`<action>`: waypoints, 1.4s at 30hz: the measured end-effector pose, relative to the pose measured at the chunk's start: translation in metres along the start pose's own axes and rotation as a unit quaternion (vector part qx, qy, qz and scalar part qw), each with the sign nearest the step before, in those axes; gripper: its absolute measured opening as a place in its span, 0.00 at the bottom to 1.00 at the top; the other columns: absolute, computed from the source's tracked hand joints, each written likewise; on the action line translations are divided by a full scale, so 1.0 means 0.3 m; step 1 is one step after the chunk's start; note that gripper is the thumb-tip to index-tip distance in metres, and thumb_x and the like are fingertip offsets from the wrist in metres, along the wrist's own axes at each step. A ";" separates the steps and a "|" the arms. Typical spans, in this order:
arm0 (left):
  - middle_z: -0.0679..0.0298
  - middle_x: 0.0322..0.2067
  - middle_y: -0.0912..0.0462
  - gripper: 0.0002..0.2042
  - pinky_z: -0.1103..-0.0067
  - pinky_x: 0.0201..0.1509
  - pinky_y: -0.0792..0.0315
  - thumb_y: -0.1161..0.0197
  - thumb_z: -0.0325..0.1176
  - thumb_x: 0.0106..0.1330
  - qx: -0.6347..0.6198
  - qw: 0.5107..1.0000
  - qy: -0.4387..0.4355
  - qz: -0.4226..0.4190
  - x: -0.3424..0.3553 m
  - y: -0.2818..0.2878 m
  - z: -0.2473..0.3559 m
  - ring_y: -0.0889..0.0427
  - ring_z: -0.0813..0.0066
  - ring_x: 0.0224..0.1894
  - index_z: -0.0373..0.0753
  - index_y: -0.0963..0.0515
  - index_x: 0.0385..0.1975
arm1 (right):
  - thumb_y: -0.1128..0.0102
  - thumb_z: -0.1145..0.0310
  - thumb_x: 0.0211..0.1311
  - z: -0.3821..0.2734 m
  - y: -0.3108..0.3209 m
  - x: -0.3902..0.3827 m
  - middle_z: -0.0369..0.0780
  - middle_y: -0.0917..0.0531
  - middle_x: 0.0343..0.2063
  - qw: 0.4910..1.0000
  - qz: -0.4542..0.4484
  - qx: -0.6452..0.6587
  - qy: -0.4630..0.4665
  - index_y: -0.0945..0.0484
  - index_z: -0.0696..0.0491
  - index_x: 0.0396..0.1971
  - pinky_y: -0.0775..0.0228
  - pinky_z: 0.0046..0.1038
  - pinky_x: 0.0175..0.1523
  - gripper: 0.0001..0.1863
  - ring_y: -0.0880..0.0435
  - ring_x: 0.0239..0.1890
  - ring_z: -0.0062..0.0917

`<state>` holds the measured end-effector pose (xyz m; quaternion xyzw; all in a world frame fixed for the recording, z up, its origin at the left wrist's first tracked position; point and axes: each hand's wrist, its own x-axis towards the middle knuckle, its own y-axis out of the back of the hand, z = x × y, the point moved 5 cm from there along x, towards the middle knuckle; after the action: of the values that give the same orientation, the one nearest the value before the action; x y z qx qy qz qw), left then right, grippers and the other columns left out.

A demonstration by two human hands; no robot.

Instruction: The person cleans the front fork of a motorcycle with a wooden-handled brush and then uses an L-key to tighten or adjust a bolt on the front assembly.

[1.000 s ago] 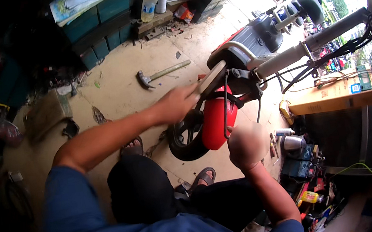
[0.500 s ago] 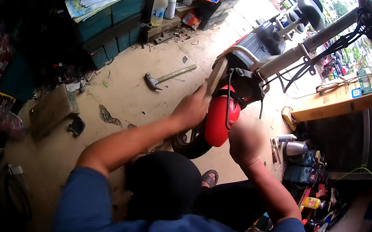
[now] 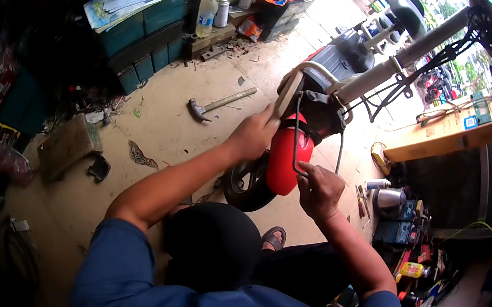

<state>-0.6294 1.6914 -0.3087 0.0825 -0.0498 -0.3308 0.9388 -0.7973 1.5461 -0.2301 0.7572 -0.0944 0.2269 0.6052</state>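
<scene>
A scooter leans in from the right with its grey steering tube (image 3: pixel 373 79) slanting and a red front mudguard (image 3: pixel 284 158) over the black wheel (image 3: pixel 245 191). My left hand (image 3: pixel 255 132), slightly blurred, is closed around the near end of a flat beige bar (image 3: pixel 289 94) beside the scooter's front. Below the tube hangs a thin dark bent metal rod (image 3: pixel 295 147), which passes in front of the mudguard. My right hand (image 3: pixel 320 187) is closed on the rod's lower bend, just right of the mudguard.
A hammer (image 3: pixel 223 102) lies on the tiled floor beyond my left hand. A wooden block (image 3: pixel 71 145) stands at the left. Teal drawers (image 3: pixel 165 15) and spray cans (image 3: pixel 221 12) line the back. At the right are a cardboard box (image 3: pixel 436 138) and a pile of tools (image 3: pixel 416 267).
My right hand has shifted slightly left and down and shows sharper. The scooter's front, with the rod and mudguard, has moved slightly left in view. My left hand stays on the bar.
</scene>
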 end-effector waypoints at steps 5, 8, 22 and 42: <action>0.27 0.48 0.18 0.31 0.58 0.58 0.22 0.48 0.38 0.81 0.085 0.993 -0.039 0.067 -0.109 -0.057 -0.094 0.14 0.34 0.54 0.22 0.39 0.75 | 0.28 0.68 0.57 -0.023 0.010 0.010 0.38 0.18 0.22 1.000 0.028 -0.007 0.003 0.14 0.48 0.46 0.28 0.36 0.29 0.16 0.18 0.23 0.36; 0.31 0.31 0.19 0.30 0.52 0.40 0.24 0.47 0.40 0.81 0.075 0.992 -0.051 0.084 0.045 -0.034 -0.032 0.15 0.31 0.36 0.24 0.37 0.74 | 0.27 0.69 0.56 -0.011 0.006 0.014 0.38 0.18 0.22 1.000 0.020 -0.010 0.005 0.15 0.48 0.46 0.28 0.36 0.29 0.16 0.18 0.23 0.36; 0.32 0.27 0.18 0.32 0.47 0.35 0.23 0.45 0.38 0.80 0.171 0.978 -0.048 0.112 -0.059 -0.116 -0.085 0.16 0.29 0.30 0.21 0.41 0.75 | 0.27 0.69 0.56 -0.005 0.008 0.003 0.38 0.18 0.23 1.000 0.020 0.002 -0.001 0.15 0.48 0.45 0.28 0.36 0.29 0.15 0.17 0.23 0.36; 0.35 0.27 0.17 0.32 0.47 0.38 0.23 0.47 0.41 0.80 0.163 0.977 -0.079 0.113 0.048 -0.073 -0.048 0.16 0.30 0.32 0.22 0.40 0.75 | 0.27 0.69 0.57 -0.017 0.002 0.013 0.38 0.17 0.24 1.000 0.013 -0.015 -0.003 0.15 0.48 0.45 0.28 0.36 0.30 0.15 0.17 0.24 0.36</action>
<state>-0.6294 1.6673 -0.3264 0.2021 -0.1861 -0.2160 0.9370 -0.7954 1.5513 -0.2269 0.7472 -0.1093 0.2312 0.6135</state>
